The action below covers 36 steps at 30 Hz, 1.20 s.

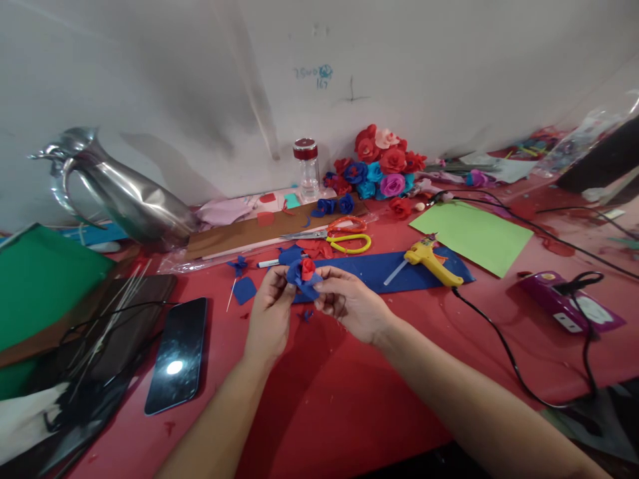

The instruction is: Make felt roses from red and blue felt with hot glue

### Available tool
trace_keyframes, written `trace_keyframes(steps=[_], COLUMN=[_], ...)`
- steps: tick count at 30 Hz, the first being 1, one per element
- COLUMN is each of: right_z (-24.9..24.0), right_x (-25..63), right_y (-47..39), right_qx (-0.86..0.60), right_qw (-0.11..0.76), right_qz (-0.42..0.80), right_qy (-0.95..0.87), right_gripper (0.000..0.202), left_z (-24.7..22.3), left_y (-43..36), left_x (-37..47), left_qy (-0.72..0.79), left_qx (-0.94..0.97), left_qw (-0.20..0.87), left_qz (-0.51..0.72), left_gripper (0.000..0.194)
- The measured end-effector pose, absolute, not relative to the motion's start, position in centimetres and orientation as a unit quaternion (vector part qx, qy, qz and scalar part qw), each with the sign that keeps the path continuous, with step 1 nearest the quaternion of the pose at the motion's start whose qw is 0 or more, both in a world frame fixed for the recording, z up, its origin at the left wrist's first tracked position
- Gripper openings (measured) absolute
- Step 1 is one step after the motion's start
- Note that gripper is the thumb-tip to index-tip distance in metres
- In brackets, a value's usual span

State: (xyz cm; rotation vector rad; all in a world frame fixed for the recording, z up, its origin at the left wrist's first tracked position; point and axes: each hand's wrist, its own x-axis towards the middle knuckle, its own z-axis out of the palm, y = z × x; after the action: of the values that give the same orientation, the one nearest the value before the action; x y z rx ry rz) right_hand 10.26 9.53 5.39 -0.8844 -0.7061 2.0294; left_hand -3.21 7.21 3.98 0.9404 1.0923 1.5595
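Between my two hands is a small paper flower [301,274], blue outside with a red centre, held above the red table. My left hand [272,306] pinches its left side with thumb and fingers. On the other side, my right hand [352,299] grips a blue petal edge between thumb and forefinger. Behind the flower lie a blue paper strip [362,267] and a white marker [269,263]. A loose blue petal piece [244,291] sits left of my left hand. The yellow glue gun [432,261] rests on the strip's right part.
Scissors [349,237] with orange and yellow handles lie behind the hands. A phone [178,356] is at left, near a metal jug [124,193]. Finished paper flowers [384,166] and a glass jar [307,169] stand at the back. A purple power strip [569,303] and cables occupy the right.
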Motion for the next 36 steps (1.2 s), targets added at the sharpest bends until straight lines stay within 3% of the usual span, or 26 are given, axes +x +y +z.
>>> trace_keyframes(steps=[14,21,28,36], right_z=[5.16,4.68,4.76,5.47], right_x=[10.22,10.18,10.07,10.01], right_y=[9.47,9.52,9.39,8.80], right_qx=[-0.337,-0.339,-0.330,-0.331], right_qw=[0.367,0.352,0.380,0.433], right_qz=[0.827,0.839,0.816,0.743], right_qy=[-0.259,-0.239,-0.283,-0.388], right_gripper=[0.033,0.029,0.019,0.034], left_z=[3.77,3.89,4.47,4.36], left_y=[7.07,7.10,7.21,7.27], left_x=[-3.26,-3.25,-3.03,-3.48], left_qy=[0.457,0.445,0.420,0.406], left_qx=[0.407,0.398,0.363,0.341], left_qw=[0.466,0.478,0.522,0.556], left_qz=[0.639,0.644,0.648,0.640], left_gripper=[0.013,0.015,0.021,0.023])
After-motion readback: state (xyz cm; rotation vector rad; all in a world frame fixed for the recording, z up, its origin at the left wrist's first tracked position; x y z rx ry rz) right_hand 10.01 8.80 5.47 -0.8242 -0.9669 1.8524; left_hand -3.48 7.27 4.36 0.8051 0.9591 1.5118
